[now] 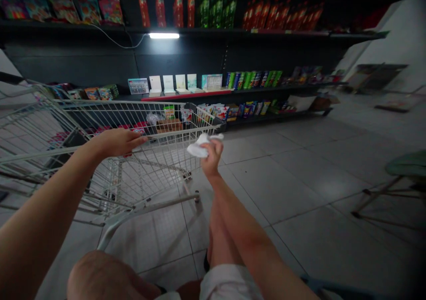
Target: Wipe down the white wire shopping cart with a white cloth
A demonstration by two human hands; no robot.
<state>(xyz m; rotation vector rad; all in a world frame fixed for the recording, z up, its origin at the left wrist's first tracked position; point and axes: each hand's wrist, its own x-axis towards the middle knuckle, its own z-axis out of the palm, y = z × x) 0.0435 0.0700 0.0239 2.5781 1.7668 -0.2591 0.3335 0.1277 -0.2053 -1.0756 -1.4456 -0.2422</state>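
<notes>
1. Bare knee [100, 275] sits at the bottom edge of the frame, lower left of centre.
2. At centre, the right hand [212, 155] is closed in a fist around a white cloth [201, 145], bunched up and pinched between thumb and fingers.
3. The cloth's long axis runs from lower left to upper right, and its free end points right, touching the near corner of the shopping cart [100, 109].
4. Left of centre, the left hand [116, 142] lies palm down on the cart's wire rim, fingers straight, held together and pointing right.
5. The cart fills the left half of the frame.
6. Red and green bottles [186, 7] line the top shelf, above a strip light [163, 35].
7. Packets and boxes on the lower shelves [233, 89] carry labels too blurred to read.
</notes>
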